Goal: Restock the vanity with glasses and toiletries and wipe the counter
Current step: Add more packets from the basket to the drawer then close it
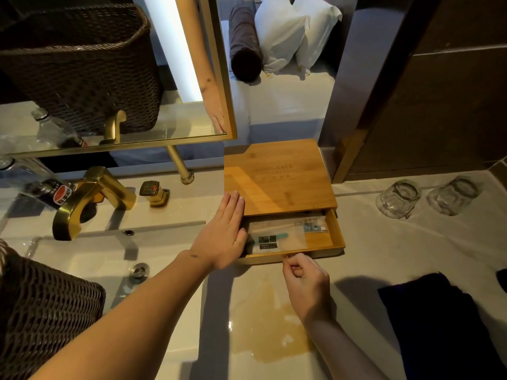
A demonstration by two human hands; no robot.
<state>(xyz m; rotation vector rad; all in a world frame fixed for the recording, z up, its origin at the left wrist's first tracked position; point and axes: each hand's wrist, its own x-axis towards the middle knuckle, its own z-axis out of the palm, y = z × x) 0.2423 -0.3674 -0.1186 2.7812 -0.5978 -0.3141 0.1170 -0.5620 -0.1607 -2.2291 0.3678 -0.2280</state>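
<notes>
A bamboo amenity box [277,179] stands on the pale counter [384,242] beside the sink. Its drawer [336,231] is pulled out toward me. Inside lie flat toiletry packets [279,233], one with a toothbrush. My left hand [222,234] rests flat with fingers together against the box's left side. My right hand [303,278] pinches the drawer's front edge between thumb and finger. Two clear glasses [397,198] [452,196] stand upside down to the right of the box. A yellowish wet patch [274,333] lies on the counter below the drawer.
A gold faucet [90,201] and its handle [153,193] stand over the sink [90,259] at left. A plastic bottle [35,182] lies behind the faucet. A dark woven basket [41,311] sits at lower left. A dark cloth [439,319] lies at lower right. The mirror [123,78] hangs behind.
</notes>
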